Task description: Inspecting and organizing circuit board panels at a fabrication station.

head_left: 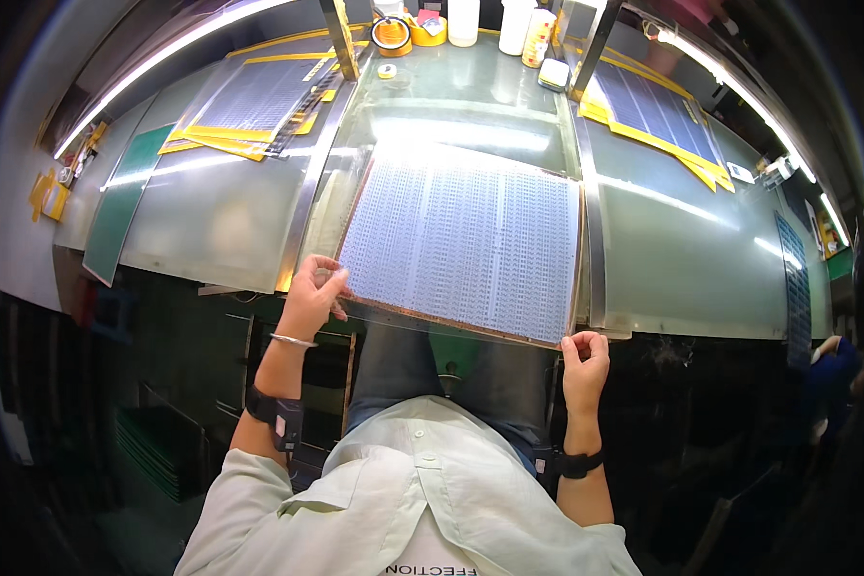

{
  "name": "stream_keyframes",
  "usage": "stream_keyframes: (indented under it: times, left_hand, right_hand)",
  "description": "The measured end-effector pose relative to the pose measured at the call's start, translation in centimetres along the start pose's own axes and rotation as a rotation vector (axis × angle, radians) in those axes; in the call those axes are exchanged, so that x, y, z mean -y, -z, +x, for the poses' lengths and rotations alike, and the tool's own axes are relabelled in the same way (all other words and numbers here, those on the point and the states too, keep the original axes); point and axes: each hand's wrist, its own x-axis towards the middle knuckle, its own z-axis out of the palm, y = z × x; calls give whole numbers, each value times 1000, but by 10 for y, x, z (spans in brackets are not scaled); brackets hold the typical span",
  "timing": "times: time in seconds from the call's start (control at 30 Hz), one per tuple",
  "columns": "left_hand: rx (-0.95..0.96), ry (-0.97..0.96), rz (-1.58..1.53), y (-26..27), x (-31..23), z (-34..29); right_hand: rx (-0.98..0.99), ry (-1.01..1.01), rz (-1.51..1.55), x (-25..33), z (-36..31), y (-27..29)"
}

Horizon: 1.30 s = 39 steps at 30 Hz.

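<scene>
At the bottom of the frame is the wearer's pale shirt (379, 490), with the two forearms reaching up on either side of it. The right hand (587, 357), right of centre, is the lower of the two in the frame; its thumb and fingers are pinched on the near right corner of a patterned blue-white panel (461, 245). The left hand (315, 290), left of centre and a little higher, has its thumb and fingers closed about the near left corner; its underside is partly hidden.

The panel lies in the middle of the frame, beyond and between the hands: up and to the right from the left hand, up and to the left from the right hand. Neither hand is nearer, since each touches its own corner. The longer side seems to run across the frame, sloping down to the right, though the foreshortened view makes this uncertain. The near edge reaches the front of the glassy worktop (442, 101), above the wearer's lap.

Metal strips flank the panel, the left strip (309, 206) and the right strip (593, 250). Farther off, yellow-edged sheets lie at upper left (259, 96) and upper right. At top centre stand tape rolls (429, 31) and white bottles (464, 21).
</scene>
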Motion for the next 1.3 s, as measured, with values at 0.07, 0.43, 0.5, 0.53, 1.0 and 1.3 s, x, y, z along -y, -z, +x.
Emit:
stream_keyframes:
  times: [0.07, 0.43, 0.5, 0.53, 1.0, 1.3]
  left_hand:
    - [162, 83, 21, 6, -10, -4]
    - [-39, -118, 19, -4, 21, 12]
    - [-57, -54, -69, 7, 24, 9]
    - [-79, -52, -62, 8, 24, 8]
    - [-397, -555, 582, -4, 42, 0]
    - [-123, -621, 1036, 1, 29, -1]
  right_hand:
    - [-10, 4, -20, 3, -2, 0]
    - [13, -163, 107, 9, -6, -7]
    - [55, -186, 167, 10, -6, -14]
    - [29, -151, 177, 8, -7, -15]
    - [68, -115, 252, -2, -8, -12]
    - [149, 511, -814, 66, 27, 9]
